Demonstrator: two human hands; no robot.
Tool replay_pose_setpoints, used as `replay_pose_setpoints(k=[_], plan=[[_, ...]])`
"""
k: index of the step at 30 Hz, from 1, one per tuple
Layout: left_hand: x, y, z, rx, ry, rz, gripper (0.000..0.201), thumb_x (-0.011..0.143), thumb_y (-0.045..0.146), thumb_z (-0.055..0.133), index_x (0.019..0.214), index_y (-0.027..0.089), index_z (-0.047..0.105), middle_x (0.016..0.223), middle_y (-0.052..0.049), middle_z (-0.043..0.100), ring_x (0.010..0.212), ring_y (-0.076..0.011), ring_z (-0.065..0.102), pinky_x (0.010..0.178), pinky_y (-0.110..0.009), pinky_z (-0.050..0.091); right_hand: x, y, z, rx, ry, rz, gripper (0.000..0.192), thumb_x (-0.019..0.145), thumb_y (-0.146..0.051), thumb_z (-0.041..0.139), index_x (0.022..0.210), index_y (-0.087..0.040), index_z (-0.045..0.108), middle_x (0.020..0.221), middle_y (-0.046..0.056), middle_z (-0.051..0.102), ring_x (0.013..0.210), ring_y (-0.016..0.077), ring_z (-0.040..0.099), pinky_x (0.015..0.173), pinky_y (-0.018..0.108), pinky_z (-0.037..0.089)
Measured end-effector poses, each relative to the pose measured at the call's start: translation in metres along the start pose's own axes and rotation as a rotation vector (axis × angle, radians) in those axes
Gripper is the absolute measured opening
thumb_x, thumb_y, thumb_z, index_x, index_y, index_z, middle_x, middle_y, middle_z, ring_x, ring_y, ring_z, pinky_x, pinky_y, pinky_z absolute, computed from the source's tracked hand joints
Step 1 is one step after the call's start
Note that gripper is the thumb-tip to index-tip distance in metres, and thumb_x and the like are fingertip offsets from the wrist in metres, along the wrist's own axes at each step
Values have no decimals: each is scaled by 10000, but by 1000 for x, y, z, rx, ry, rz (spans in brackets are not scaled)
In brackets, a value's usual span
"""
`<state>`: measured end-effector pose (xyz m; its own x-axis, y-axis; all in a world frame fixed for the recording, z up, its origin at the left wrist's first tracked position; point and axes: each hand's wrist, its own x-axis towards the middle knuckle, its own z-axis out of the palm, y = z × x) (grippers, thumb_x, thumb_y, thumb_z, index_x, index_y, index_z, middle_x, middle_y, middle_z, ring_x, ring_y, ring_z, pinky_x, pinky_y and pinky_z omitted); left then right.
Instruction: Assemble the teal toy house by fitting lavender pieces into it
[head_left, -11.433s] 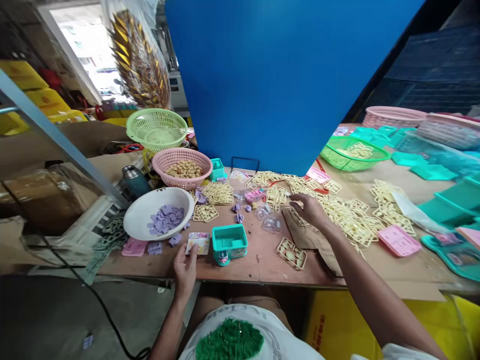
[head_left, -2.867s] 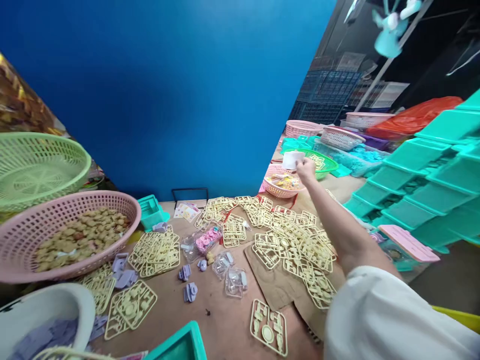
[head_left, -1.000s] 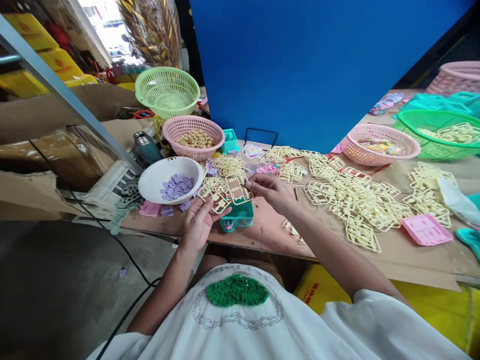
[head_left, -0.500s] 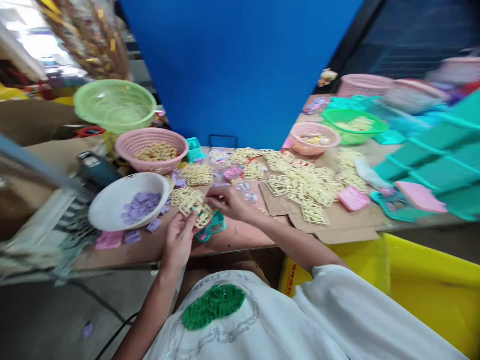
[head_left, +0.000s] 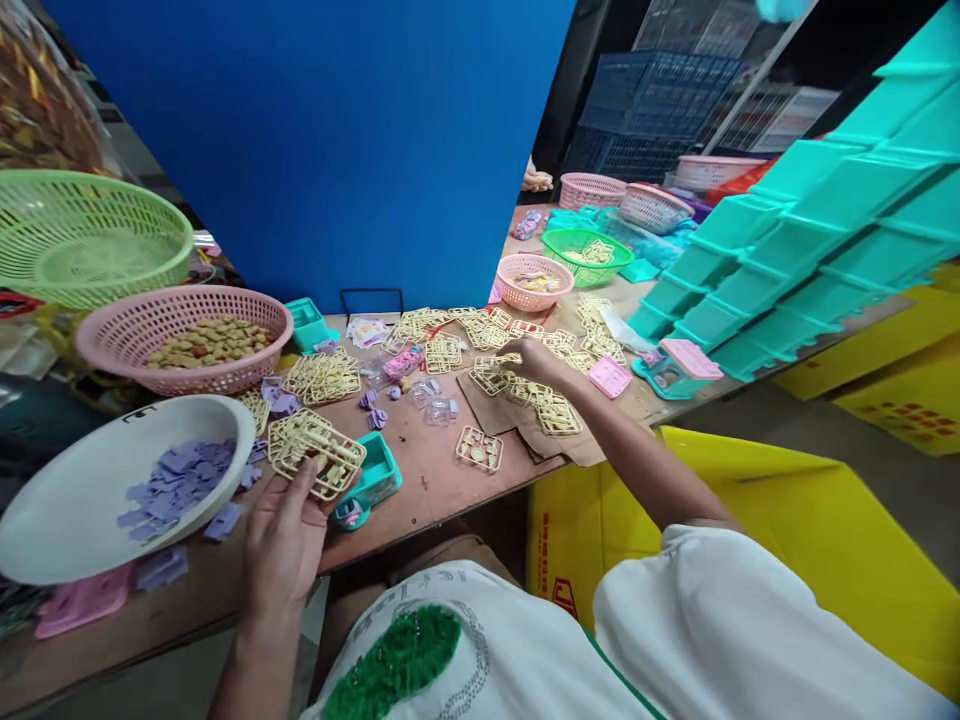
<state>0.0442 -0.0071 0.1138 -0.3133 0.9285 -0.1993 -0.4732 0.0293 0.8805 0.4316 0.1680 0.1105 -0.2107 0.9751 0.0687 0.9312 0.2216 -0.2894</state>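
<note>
My left hand (head_left: 281, 540) grips a stack of yellow frames (head_left: 315, 453) above a teal box (head_left: 371, 480); my right hand (head_left: 534, 358) rests fingers-down on frames (head_left: 559, 412) farther out, grip unclear.

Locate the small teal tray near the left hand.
Head view, lower centre-left: the teal tray sits on the table's near edge, just right of the left hand, partly under the yellow part frames that hand holds.

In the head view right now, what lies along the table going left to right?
White bowl of purple pieces → left hand holding a stack of yellow frames → teal box → single yellow frame → right hand on the frame pile → pink lid → stacked teal trays.
</note>
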Motion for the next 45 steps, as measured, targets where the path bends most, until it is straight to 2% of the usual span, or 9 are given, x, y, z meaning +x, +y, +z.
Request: replay_pose_setpoints(k=[5,9,15,20,23,28,33,38,45], plan=[[-3,5,0,13,21,1,487,555,429,1014,917,185,799,950,-54,839,921,-265,795,916,-482,688,0,5,25,-80,-58,-37,222,884,-366,784,925,-149,813,1000,136,810,1059,311,669,969,457,513],[-3,13,-7,45,75,22,531,521,449,1030,940,212,805,1031,-28,840,975,-264,779,909,-443,693,-9,29,12,-107,-16,-7,313,925,-349,748,1127,-114,797,1297,219,739,1166,321,663,1009,438,501],[-3,11,-4,77,70,13,413,602,437,994,875,209,784,982,-23,834,1084,-291,750,914,-463,691,-71,64,-15,-132,-181,59,117,898,-286,760,875,-193,826,839,60,794,730,197,698,679,284,484],[-1,4,8,72,30,-28,497,532,476,1023,852,191,771,883,-14,820,941,-269,772,900,-483,696,-109,54,-2,-173,-169,37,216,950,-346,729,1044,-170,812,1145,131,768,974,237,717,835,301,510],[-3,3,14,57,24,-29,506,543,461,1023,875,172,773,868,-21,815,885,-246,770,916,-485,688,-108,42,13,-220,-114,30,283,1020,-357,634,1099,-132,785,1175,184,733,1075,283,677,894,339,494],[-8,7,8,37,16,-18,457,609,409,1000,929,163,786,933,-16,821,856,-210,765,902,-431,689,-95,34,21,-248,-98,-22,305,1032,-352,607,919,-134,789,987,178,731,984,282,653,856,340,476],[-11,8,-1,39,45,16,513,514,446,1035,886,192,790,900,-11,827,808,-195,760,773,-358,710,-100,53,11,-189,-115,-41,255,993,-376,662,995,-166,807,1058,147,744,911,242,684,789,305,486],[-10,7,2,38,57,-14,623,409,484,1059,895,186,808,882,-18,830,754,-181,762,650,-288,699,-116,75,7,-122,-177,-25,260,918,-432,733,906,-190,830,923,94,762,773,204,695,692,277,492],[-11,4,6,-5,47,-49,607,392,466,1067,846,162,803,859,-21,832,718,-185,774,619,-278,696,-130,76,13,-96,-122,-60,312,959,-446,667,1039,-200,841,972,138,771,944,288,733,858,376,561]])
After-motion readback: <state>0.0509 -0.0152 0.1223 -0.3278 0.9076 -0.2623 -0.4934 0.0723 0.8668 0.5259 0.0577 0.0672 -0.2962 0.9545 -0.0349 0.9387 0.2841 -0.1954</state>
